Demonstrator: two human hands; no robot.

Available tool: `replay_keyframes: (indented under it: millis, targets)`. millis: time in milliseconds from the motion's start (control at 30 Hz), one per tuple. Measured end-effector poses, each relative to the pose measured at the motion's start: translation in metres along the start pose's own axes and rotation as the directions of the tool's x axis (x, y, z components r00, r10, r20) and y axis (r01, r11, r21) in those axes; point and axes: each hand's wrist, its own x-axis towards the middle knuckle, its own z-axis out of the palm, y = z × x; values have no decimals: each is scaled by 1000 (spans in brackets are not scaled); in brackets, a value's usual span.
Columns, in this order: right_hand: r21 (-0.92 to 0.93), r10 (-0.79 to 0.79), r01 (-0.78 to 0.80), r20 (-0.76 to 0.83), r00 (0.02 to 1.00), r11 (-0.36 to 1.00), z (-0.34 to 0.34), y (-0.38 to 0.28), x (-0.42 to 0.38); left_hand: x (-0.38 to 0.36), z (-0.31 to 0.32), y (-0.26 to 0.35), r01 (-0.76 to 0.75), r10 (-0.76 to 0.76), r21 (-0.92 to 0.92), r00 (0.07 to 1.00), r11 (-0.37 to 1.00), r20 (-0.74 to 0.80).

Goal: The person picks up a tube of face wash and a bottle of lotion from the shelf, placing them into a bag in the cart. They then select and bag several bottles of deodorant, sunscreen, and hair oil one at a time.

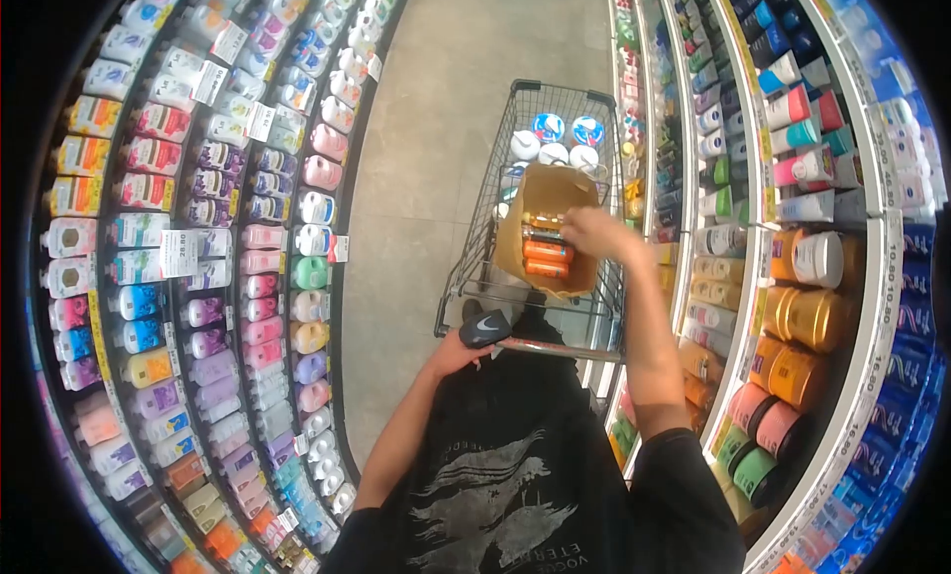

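Note:
My left hand (464,356) is closed round the left end of the cart handle (565,350), beside a dark item with a white swoosh (483,328). In front of me, a brown paper bag (523,193) stands open in the wire shopping cart (485,212). Orange packages (547,260) and some darker yellow ones lie in a stack inside it. Over the bag's right side is my right hand (594,233), its fingers curled down at the top of the stack. What those fingertips pinch, if anything, is hidden.
White containers with blue-and-white lids (549,128) sit in the cart's front. Shelves of coloured bottles (154,302) line the left side. On the right, close to the cart, shelves hold tubes (792,136) and jars (798,316). Grey floor (426,99) runs ahead.

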Motion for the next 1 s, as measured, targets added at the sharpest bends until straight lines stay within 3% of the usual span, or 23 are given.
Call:
replay_keyframes:
  millis: [67, 167, 267, 333, 400, 533, 600, 667, 733, 767, 833, 867, 900, 933, 1000]
  targets:
    - [-170, 224, -191, 209, 952, 967, 65, 39, 69, 1, 2, 2, 3, -3, -2, 1000, 1000, -14]
    - [-265, 252, -212, 129, 959, 941, 132, 77, 132, 1, 5, 22, -1, 0, -96, 1000, 995, -15]
    - [-323, 228, -197, 62, 972, 926, 198, 124, 173, 8, 7, 14, 80, -81, -26, 995, 996, -52]
    - [-332, 243, -210, 61, 968, 920, 214, 125, 190, 7, 10, 11, 72, -74, -30, 994, 997, -80]
    - [-321, 355, -317, 66, 932, 892, 220, 122, 206, 6, 16, 11, 120, -128, -72, 984, 990, -122]
    - [-502, 239, -264, -115, 964, 824, 230, 122, 197, 3, 22, 12, 71, -79, -60, 988, 996, -132]
    - [-478, 348, -299, 14, 938, 826, 211, 112, 190, 2, 21, 16, 27, -34, -56, 991, 998, -130]
    - [-410, 381, -335, 32, 924, 848, 197, 112, 183, -3, 22, 10, 36, -39, -23, 992, 999, -119]
    - [-180, 282, -274, 15, 959, 945, 173, 110, 165, -4, 18, 4, 79, -77, 28, 993, 996, -90]
    - [-187, 290, -284, 0, 957, 940, 157, 106, 157, -5, 12, -2, 58, -58, 5, 998, 998, -16]
    - [168, 321, -397, 353, 879, 902, 114, 90, 128, -11, 3, -2, 13, -12, -15, 997, 1000, 75]
    - [163, 341, -409, 330, 880, 898, 98, 77, 101, -17, -2, 2, -25, 28, -21, 986, 999, 162]
    - [551, 245, -425, 372, 895, 718, 85, 60, 67, -21, -9, 5, -64, 69, -26, 966, 998, 250]
    - [835, 136, -380, 356, 925, 397, 78, 44, 33, -18, -17, -1, -90, 92, -17, 957, 996, 274]
    - [971, 43, -179, 174, 984, 156, 88, 23, -38, -9, -28, -21, -65, 1, 147, 918, 987, 397]
